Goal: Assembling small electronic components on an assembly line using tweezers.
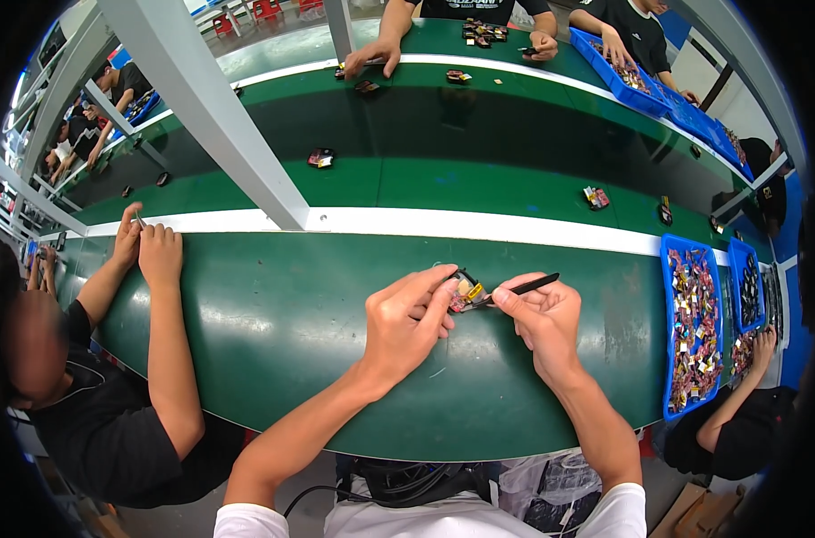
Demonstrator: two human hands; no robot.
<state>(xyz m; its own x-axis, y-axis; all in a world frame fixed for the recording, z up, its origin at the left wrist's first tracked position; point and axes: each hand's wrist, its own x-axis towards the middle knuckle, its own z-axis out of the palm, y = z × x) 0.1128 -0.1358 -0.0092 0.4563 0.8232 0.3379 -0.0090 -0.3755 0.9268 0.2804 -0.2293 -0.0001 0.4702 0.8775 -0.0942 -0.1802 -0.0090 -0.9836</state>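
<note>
My left hand (405, 316) is closed on a small electronic assembly (466, 292) above the green bench. The piece has a black housing, a yellow part and reddish bits; my fingers cover its left side. In my right hand (548, 321) is a pair of black tweezers (535, 283), held like a pen. Their tip reaches the lower right side of the assembly; whether it grips anything there is too small to tell.
A blue tray (666, 359) full of small reddish parts stands on the bench at right, with a smaller blue tray (746, 269) beyond. Past the white rail (425, 228) runs a green conveyor belt (506, 190) carrying several assemblies. A grey post (210, 108) rises at left. Co-workers sit around.
</note>
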